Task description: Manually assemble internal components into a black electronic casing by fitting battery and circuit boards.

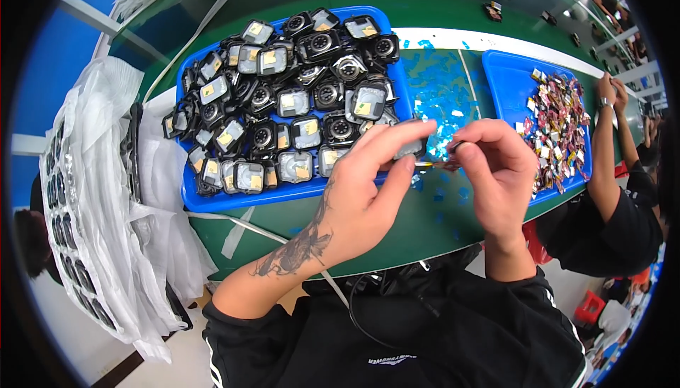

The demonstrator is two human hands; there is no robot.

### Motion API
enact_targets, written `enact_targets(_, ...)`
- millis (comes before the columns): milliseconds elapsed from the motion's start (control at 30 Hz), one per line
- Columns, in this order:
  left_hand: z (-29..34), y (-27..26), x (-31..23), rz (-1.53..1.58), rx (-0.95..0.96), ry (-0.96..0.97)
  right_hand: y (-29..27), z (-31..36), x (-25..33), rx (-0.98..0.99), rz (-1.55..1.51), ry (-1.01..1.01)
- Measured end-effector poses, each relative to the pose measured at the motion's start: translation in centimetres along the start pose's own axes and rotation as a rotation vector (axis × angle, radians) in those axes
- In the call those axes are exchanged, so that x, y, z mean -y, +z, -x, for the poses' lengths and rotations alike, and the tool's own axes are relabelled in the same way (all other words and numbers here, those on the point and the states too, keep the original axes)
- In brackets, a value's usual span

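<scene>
My left hand (374, 184) is closed round a smartwatch case (411, 149), most of it hidden behind the thumb and fingers. Just to its right, my right hand (501, 165) pinches a small dark part (457, 146) between thumb and forefinger. A thin brownish strip (446, 166) shows in the gap between the two hands; which hand has it is unclear. Behind my left hand lies a blue tray (248, 200) heaped with black smartwatch cases (306, 133), many with tan stickers on grey faces and others showing round sensor backs.
To the right, a second blue tray (499, 80) carries a pile of small reddish-brown, yellow and white parts (556, 129). Blue film scraps (439, 80) litter the green table (248, 236) between the trays. White wrapped stacks (106, 197) stand at left; another person's arms (605, 147) are at far right.
</scene>
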State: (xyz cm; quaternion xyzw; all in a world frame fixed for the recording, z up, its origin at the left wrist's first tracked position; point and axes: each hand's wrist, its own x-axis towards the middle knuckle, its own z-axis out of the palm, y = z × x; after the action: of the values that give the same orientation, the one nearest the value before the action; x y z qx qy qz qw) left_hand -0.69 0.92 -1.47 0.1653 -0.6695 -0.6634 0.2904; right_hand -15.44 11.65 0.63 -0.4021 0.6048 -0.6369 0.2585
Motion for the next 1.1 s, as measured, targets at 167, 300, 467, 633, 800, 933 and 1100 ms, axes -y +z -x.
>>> enact_targets(167, 0.2, 0.0, -0.4, 0.151, -0.031, -0.079, 0.6, -0.9, 1.1, 0.198, 0.342, -0.16)
enact_targets(300, 0.2, 0.3, -0.3, 0.231, -0.005, -0.048, 2.1, -1.3, 2.0, 0.163, 0.444, -0.161)
enact_targets(467, 0.3, 0.3, -0.3, 0.229, -0.012, -0.087, 2.2, -1.6, 0.9, 0.081, 0.468, -0.214)
enact_targets(633, 0.4, 0.4, 0.1, 0.203, -0.029, -0.065, 2.2, -1.7, 1.3, 0.128, 0.547, -0.198)
enact_targets(800, 0.5, 0.4, 0.2, 0.133, -0.026, -0.066, 2.1, -2.0, 1.1, 0.134, 0.572, -0.188)
enact_targets(933, 0.6, 0.5, 0.5, 0.13, -0.026, -0.053, 2.2, -2.0, 1.6, 0.162, 0.637, -0.121)
enact_targets(1100, 0.7, 0.5, 0.4, 0.105, -0.016, -0.057, 2.2, -1.9, 1.6, 0.146, 0.673, -0.225)
